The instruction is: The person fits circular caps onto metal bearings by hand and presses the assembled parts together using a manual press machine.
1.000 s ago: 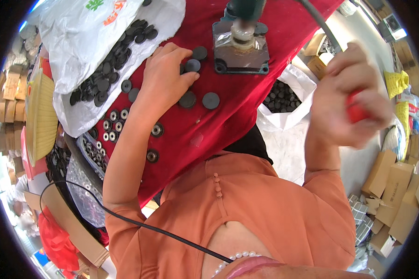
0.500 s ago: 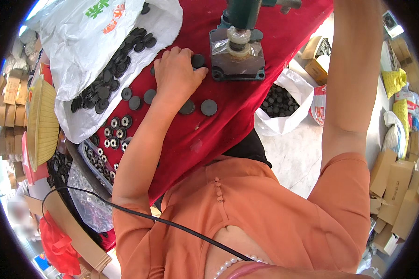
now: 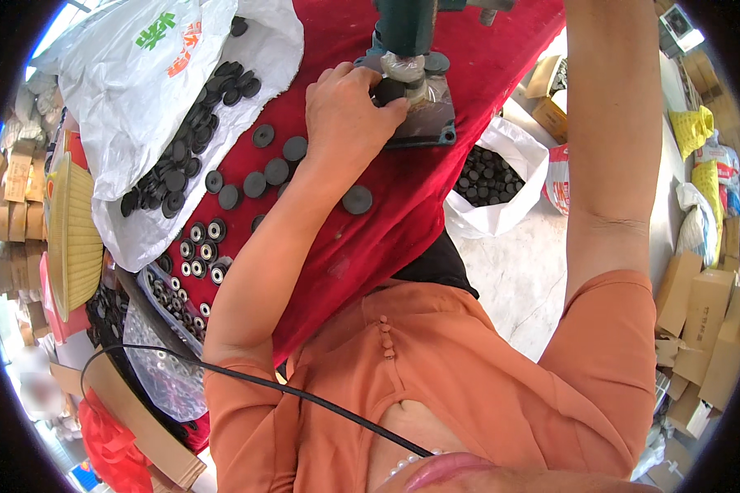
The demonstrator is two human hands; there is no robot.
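My left hand (image 3: 347,111) pinches a round black disc (image 3: 389,92) between thumb and fingers, at the left side of a green bench press (image 3: 407,33). The disc is beside the press's lower head, over its metal base plate (image 3: 426,125); whether it touches the plate I cannot tell. Of my right arm (image 3: 612,123) only the forearm and upper arm show, stretched up past the top edge, so the hand is out of sight. Several loose black discs (image 3: 276,171) lie on the red cloth (image 3: 370,238) around my left forearm, and one lies alone right of it.
A white sack (image 3: 284,49) with a pile of black discs (image 3: 177,156) lies at the left. Near it are small metal-centred rings (image 3: 215,230) and a clear bag (image 3: 160,374). Right of the table stands a white bag of black parts (image 3: 489,177). Cardboard boxes (image 3: 707,312) are stacked far right.
My left hand has moved right with a black disc, from the cloth to the press. Discs it covered now show on the cloth. My right arm stays raised.
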